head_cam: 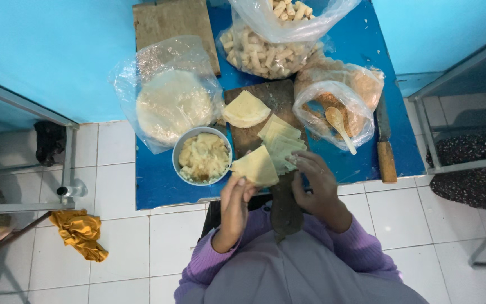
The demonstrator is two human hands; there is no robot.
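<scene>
The left hand (pixel 236 194) pinches a thin yellow wrapper (pixel 256 168) by its near corner, with the thumb and fingers pressed together on it. The wrapper is held just above the front edge of the blue table (pixel 158 186), beside the bowl. The right hand (pixel 313 177) is curled, and its fingertips (pixel 295 160) touch the edge of a stack of cut wrappers (pixel 279 143). I cannot tell if it grips one or only rests on it.

The stack lies on a dark wooden board (pixel 254 104). A folded wrapper (pixel 246 108) sits at the far end of the same board. Just left of the held wrapper is a round bowl (pixel 202 157) full of pale mashed filling.

Behind the bowl is a clear bag with round flat wrappers (pixel 172 104) inside. To the right of the board is an open bag of brown crumbs (pixel 338 101) with a wooden spoon (pixel 340 126) in it. A knife with a wooden handle (pixel 385 143) lies near the right edge of the table. At the back are two bags of small finished rolls (pixel 268 53).

On the white floor lies a yellow cloth (pixel 80 232).
</scene>
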